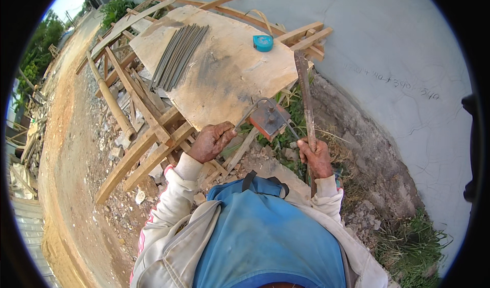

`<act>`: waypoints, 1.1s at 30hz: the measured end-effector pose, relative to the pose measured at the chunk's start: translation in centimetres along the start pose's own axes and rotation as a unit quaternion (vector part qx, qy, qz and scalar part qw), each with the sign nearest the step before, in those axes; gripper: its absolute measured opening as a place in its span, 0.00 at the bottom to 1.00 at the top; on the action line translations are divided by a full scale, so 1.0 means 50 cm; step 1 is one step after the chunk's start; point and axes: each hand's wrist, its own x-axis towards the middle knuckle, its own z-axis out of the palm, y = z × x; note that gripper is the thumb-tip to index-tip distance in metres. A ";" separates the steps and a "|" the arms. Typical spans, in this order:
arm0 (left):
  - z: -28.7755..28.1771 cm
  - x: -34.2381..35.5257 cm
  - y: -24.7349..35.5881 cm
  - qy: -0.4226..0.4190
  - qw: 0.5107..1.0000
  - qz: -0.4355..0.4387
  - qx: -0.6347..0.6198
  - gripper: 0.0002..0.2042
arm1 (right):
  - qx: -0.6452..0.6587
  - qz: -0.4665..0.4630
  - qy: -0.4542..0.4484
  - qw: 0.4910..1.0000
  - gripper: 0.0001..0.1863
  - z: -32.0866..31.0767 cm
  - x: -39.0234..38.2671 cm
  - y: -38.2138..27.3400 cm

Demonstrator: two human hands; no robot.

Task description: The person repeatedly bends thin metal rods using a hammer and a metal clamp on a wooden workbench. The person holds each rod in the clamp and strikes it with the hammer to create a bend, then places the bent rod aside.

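My left hand (212, 141) is closed around one end of a thin bent steel rod (250, 108). The rod curves over a red-orange block with short metal pegs (265, 118) on its top, at the near edge of the board. Its other end comes down beside my right hand (317, 159), whose fingers wrap round a long rusty steel bar (305, 91) standing nearly lengthwise in view. Whether those fingers also touch the rod, I cannot tell. Farther off, a bundle of straight steel rods (179, 57) lies on the wooden board (229, 68).
A teal tape measure (263, 43) rests on the board's far right. Timber beams (138, 158) and a bamboo pole (109, 96) stick out at left above rubble. A grey wall (398, 48) bounds the right; a dirt road (66, 135) runs along the left.
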 end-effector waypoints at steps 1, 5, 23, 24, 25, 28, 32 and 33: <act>0.008 -0.007 -0.001 0.013 0.999 0.002 0.035 0.12 | -0.019 0.019 -0.001 1.000 0.16 -0.002 0.001 0.005; 0.037 -0.019 0.009 0.022 0.983 -0.072 0.167 0.10 | -0.051 0.020 0.003 0.998 0.13 -0.009 0.002 0.016; 0.030 -0.020 -0.034 0.067 0.952 -0.038 0.297 0.14 | 0.003 0.103 -0.014 0.995 0.10 0.016 -0.040 -0.023; 0.025 -0.016 -0.041 0.062 0.948 -0.035 0.309 0.15 | 0.007 0.103 -0.023 0.994 0.10 0.020 -0.043 -0.023; 0.019 -0.013 -0.049 0.062 0.947 -0.030 0.315 0.15 | 0.012 0.102 -0.031 0.994 0.10 0.025 -0.044 -0.024; 0.009 -0.004 -0.064 0.059 0.944 -0.017 0.325 0.17 | 0.012 0.106 -0.037 0.994 0.10 0.030 -0.047 -0.026; 0.002 0.000 -0.070 0.059 0.947 0.006 0.315 0.19 | 0.010 0.118 -0.050 0.992 0.10 0.030 -0.048 -0.025; 0.000 0.002 -0.072 0.064 0.949 0.017 0.309 0.19 | 0.013 0.109 -0.051 0.993 0.10 0.032 -0.049 -0.022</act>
